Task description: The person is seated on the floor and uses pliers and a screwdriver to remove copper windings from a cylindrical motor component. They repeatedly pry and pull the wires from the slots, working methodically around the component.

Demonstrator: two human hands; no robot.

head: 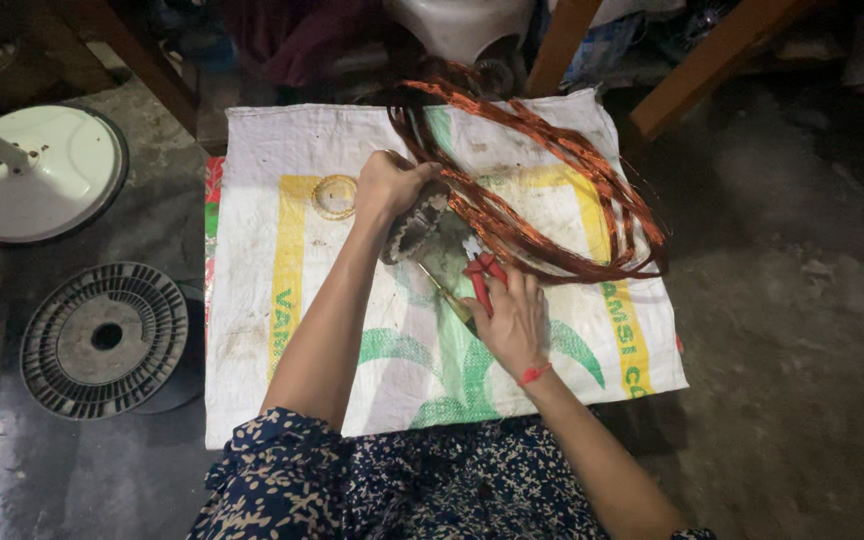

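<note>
My left hand (389,185) grips the top of a round, dark metal motor core (414,228) that rests on a white woven sack (252,290). My right hand (515,322) is closed on red-handled pliers (480,275), whose jaws point at the core. A long loop of copper wire (562,190) spreads from the core toward the sack's far right corner. A screwdriver with a yellowish shaft (444,293) lies just left of my right hand.
A small coil of pale wire (334,196) lies on the sack left of my left hand. On the floor at left are a white round fan base (37,180) and a grey ribbed disc (104,338). Wooden furniture legs (697,65) stand beyond the sack.
</note>
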